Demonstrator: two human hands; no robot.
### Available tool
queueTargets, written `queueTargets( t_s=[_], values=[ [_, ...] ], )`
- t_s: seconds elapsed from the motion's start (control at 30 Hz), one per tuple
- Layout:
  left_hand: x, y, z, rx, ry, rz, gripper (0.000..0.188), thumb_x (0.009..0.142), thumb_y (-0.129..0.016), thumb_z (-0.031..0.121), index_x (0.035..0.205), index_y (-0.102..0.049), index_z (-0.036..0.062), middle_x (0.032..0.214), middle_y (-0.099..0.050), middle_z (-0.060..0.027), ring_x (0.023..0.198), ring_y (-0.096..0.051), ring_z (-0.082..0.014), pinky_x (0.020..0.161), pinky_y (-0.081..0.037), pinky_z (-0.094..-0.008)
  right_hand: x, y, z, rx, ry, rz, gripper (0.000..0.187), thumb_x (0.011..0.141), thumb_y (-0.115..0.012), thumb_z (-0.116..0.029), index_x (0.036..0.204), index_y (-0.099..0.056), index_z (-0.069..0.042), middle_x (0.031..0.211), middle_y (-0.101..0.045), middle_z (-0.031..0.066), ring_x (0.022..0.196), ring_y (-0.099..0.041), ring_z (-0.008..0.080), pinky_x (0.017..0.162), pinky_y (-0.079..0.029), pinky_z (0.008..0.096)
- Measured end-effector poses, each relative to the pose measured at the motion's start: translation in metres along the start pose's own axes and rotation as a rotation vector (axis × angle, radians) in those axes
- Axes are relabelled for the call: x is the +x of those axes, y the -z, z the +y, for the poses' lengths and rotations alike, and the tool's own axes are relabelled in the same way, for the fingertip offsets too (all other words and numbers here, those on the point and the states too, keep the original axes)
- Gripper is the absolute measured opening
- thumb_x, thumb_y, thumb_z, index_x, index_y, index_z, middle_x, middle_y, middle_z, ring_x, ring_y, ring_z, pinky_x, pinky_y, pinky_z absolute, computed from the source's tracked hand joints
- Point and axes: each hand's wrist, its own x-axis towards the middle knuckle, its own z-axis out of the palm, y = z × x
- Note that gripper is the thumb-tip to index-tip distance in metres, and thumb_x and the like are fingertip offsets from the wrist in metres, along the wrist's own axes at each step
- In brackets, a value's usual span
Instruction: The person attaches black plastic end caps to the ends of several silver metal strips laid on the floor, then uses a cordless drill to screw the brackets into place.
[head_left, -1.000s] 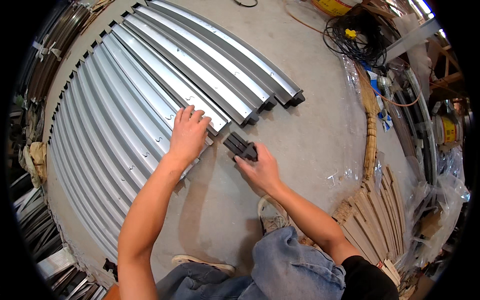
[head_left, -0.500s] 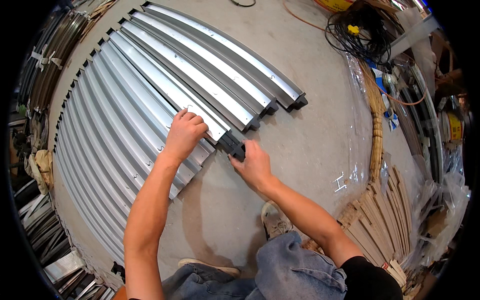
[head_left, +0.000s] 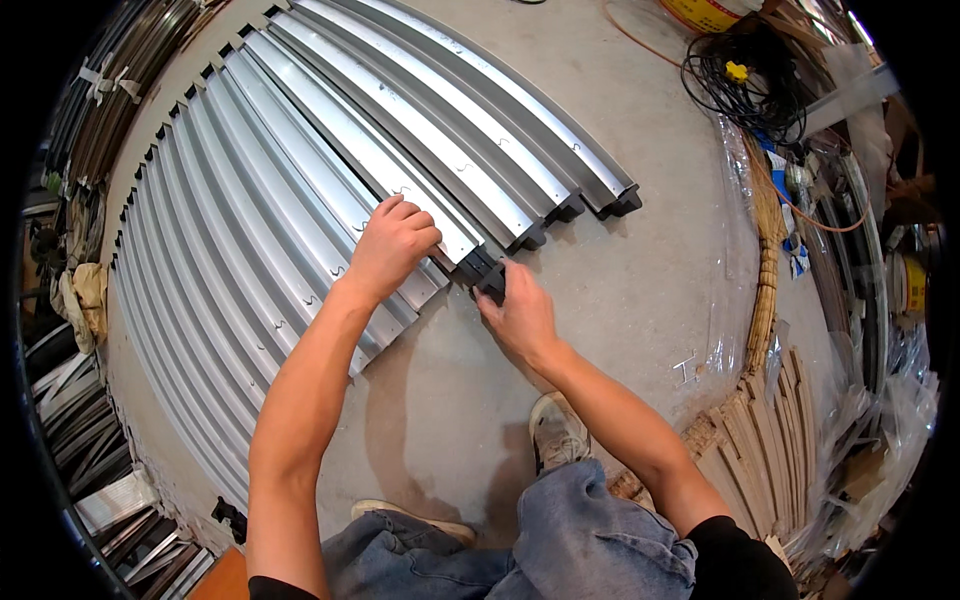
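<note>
Long silver metal profiles lie side by side on the floor, fanned out by the wide lens. My left hand is closed over the near end of one profile, its fingers curled over the edge. In my right hand is a black end plug, pinched between thumb and fingers. Part of the plug sits inside that profile's end, and part still shows outside it. Similar black plugs stick out of the profiles to the right.
Coiled black cable lies at the upper right. Clear plastic wrap and a stack of cardboard strips are at the right. Bundled profiles stand along the left. A small silver H-shaped piece rests on the concrete floor.
My right hand has moved closer to the profile's end, and less of the black end plug shows outside it. My left hand keeps its hold. The whole view has shifted slightly.
</note>
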Motion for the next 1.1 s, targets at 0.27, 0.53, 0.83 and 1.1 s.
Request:
queueTargets(
  t_s=[0.27, 0.53, 0.83, 1.1],
  values=[
    [0.005, -0.013, 0.004, -0.016, -0.007, 0.047, 0.009, 0.081, -0.08, 0.02, 0.084, -0.073, 0.0145, 0.09, -0.065, 0.0011, 0.101, -0.066, -0.0213, 0.117, -0.049, -0.0478, 0.019, -0.018, -0.007, 0.072, 0.006, 0.079, 0.051, 0.093, -0.081, -0.01, 0.137, -0.061, 0.007, 0.121, -0.07, 0.0271, 0.108, -0.069, 0.0484, 0.091, -0.058, 0.0504],
    [-0.108, 0.057, 0.02, -0.122, 0.148, 0.141, 0.046, 0.087, -0.084, 0.012, 0.131, -0.072, 0.0129, 0.133, -0.069, -0.0085, 0.129, -0.062, -0.0322, 0.114, -0.05, -0.0507, -0.038, -0.004, 0.021, -0.009, -0.062, -0.087, 0.058, 0.1, -0.076, -0.019, 0.147, -0.057, 0.009, 0.139, -0.067, 0.0273, 0.127, -0.068, 0.04, 0.11, -0.053, 0.0467],
    [-0.461, 0.086, 0.195, 0.074, 1.188, 0.489, 0.033, 0.092, -0.078, 0.012, 0.124, -0.072, 0.0074, 0.125, -0.068, -0.0125, 0.121, -0.062, -0.0359, 0.105, -0.05, -0.0454, -0.185, 0.137, 0.068, -0.151, -0.089, -0.198, 0.043, 0.102, -0.074, -0.011, 0.142, -0.064, 0.004, 0.118, -0.073, 0.0191, 0.109, -0.071, 0.0307, 0.1, -0.055, 0.0426],
    [-0.714, 0.071, 0.243, 0.519, 2.574, 0.041, 0.077, 0.091, -0.081, 0.027, 0.157, -0.048, 0.0058, 0.159, -0.046, -0.0229, 0.15, -0.039, -0.0454, 0.121, -0.035, -0.0612, -0.073, 0.141, 0.034, -0.222, 0.336, -0.62, 0.041, 0.101, -0.067, 0.004, 0.141, -0.06, 0.004, 0.123, -0.066, 0.0172, 0.099, -0.066, 0.0256, 0.093, -0.054, 0.0394]
  ],
)
